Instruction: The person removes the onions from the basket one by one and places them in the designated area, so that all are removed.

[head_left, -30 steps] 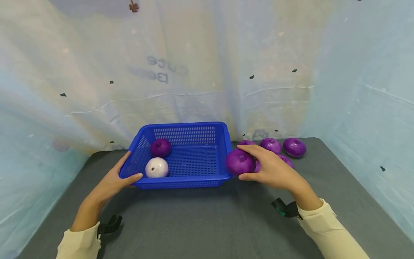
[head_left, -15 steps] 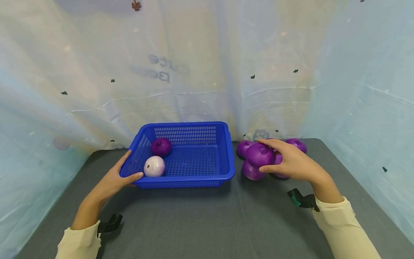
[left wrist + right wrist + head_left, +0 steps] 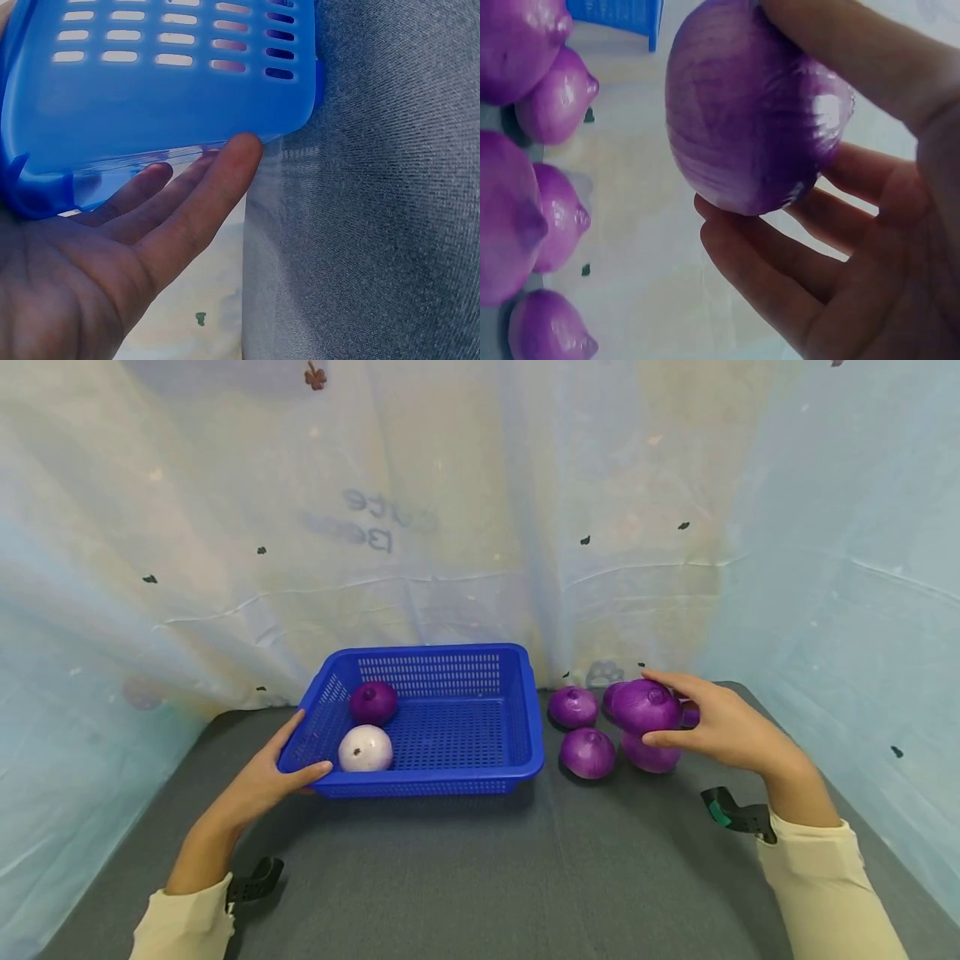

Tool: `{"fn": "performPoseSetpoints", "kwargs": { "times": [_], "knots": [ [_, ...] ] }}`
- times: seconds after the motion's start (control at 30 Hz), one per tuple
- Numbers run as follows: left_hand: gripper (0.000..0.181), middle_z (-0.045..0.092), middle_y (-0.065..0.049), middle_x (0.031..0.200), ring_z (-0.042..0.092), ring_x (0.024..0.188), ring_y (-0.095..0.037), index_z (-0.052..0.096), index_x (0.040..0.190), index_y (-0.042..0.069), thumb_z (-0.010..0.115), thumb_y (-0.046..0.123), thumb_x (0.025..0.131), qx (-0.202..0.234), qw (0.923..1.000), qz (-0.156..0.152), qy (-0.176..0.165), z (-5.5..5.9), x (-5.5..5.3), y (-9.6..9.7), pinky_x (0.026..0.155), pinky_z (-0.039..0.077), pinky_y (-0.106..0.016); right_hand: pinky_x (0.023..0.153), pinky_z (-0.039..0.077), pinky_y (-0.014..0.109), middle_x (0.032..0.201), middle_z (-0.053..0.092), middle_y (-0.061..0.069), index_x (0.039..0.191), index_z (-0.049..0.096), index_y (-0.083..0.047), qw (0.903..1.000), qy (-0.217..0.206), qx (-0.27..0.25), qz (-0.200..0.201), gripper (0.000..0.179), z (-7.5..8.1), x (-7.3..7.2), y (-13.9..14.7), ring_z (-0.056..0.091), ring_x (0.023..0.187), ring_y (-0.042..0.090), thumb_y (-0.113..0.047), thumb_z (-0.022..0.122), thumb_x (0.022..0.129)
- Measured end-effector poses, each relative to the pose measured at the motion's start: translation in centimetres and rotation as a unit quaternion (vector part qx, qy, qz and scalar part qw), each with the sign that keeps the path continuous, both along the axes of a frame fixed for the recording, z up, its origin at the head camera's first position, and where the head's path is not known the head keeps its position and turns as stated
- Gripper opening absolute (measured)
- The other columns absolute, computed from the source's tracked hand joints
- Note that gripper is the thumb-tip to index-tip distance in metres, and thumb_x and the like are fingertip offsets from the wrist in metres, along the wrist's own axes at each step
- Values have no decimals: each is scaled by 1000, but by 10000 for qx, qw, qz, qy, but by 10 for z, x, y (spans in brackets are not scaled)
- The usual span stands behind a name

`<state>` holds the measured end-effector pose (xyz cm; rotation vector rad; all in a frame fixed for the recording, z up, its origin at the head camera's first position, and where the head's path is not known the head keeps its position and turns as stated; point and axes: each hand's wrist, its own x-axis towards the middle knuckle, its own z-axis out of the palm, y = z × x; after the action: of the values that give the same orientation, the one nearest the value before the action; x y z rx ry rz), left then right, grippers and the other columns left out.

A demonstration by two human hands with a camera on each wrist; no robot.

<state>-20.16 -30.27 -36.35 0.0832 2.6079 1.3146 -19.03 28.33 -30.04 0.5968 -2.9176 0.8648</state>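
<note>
In our right hand (image 3: pixel 716 727) we hold a purple onion (image 3: pixel 647 707) between thumb and fingers, raised above the loose onions (image 3: pixel 588 754) on the worktop (image 3: pixel 450 877), right of the blue basket (image 3: pixel 431 774). Our left hand (image 3: pixel 266 775) grips the basket's near left corner; inside, a white bulb (image 3: pixel 365 748) sits in front of a dark onion (image 3: pixel 373 703).

Purple onions (image 3: pixel 588 753), blue basket (image 3: pixel 427 774)
The held onion (image 3: pixel 742 120) is tinted deep purple and finely streaked; in the basket, a dark purple onion (image 3: pixel 373 703) and a dark-spotted white onion (image 3: pixel 365 748) are seen. The basket is patterned with rows of slots; the backdrop (image 3: pixel 465 460), tinted cream, lavender and pale blue, is dotted with dark specks; the worktop (image 3: pixel 450 877) is coloured dark grey, the sleeves (image 3: pixel 183 922) cream.
</note>
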Motion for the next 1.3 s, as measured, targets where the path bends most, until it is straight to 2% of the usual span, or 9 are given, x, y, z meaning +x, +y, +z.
{"fn": "performPoseSetpoints", "kwargs": {
  "times": [0.13,0.37,0.53,0.77,1.03,1.3],
  "knots": [
    [96,12,-32,162,43,134,-51,-11,159,32,62,40,97,16,10000,-15,35,-1,-1,-1,96,54,-54,94,50,55,151,47,18,156,34,-22,9999,-57,-46,-155,86,-1,-1,10,55,126,37,-44,77,85],
    [95,12,-32,162,43,133,-51,-11,159,32,61,42,97,-32,10000,-14,2,-2,-1,-1,96,53,-55,95,47,62,150,45,24,157,32,-16,9991,-284,-134,-293,86,-7,-7,25,51,127,45,-40,77,87],
    [95,12,-33,161,44,133,-51,-10,160,31,61,41,97,-64,10000,-21,29,-2,0,-1,97,52,-57,93,49,61,147,47,25,156,33,-14,9986,-322,-117,-398,86,-10,-9,32,53,125,47,-40,76,87],
    [97,5,-31,163,28,141,-56,-12,159,34,61,44,96,-226,9997,21,-1,0,0,-1,105,34,-73,90,51,58,144,50,26,156,34,-12,9990,-276,-26,-361,85,-13,-12,35,57,121,47,-40,76,87],
    [96,6,-31,163,28,141,-55,-12,159,32,61,42,97,-147,9999,-50,37,2,-1,-1,106,34,-73,89,52,57,143,51,26,155,35,-10,9986,-246,40,-472,86,-15,-11,38,57,120,47,-40,77,86],
    [96,11,-32,162,40,135,-51,-11,160,31,61,42,97,-163,9999,-12,14,1,0,-1,101,47,-61,92,51,59,146,48,26,156,34,-11,9982,-315,72,-515,87,-14,-11,40,55,123,48,-43,76,86]
  ]
}}
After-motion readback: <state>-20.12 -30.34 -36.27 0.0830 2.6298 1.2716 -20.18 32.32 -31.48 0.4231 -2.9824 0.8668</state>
